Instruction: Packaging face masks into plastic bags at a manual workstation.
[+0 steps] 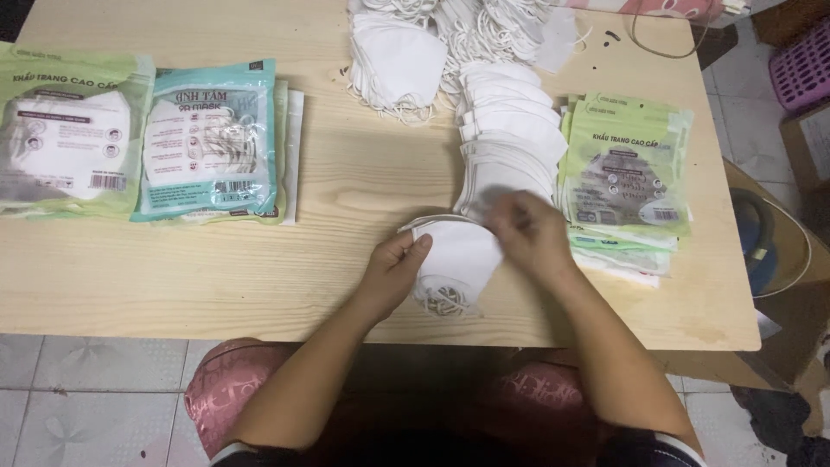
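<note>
A small stack of folded white face masks (456, 259) lies near the front edge of the wooden table (259, 277). My left hand (393, 270) grips the stack's left edge with thumb on top. My right hand (529, 232) rests on the stack's upper right edge, blurred, touching the lowest mask of a fanned row of white masks (510, 143) that runs away from me. Ear loops (441, 300) hang out under the stack.
A loose heap of white masks (432, 39) lies at the far edge. A pile of empty green pouches (627, 173) sits at the right. Filled packs, one green (69, 130) and one teal (212, 138), lie at the left. A pink basket (804, 65) stands off the table.
</note>
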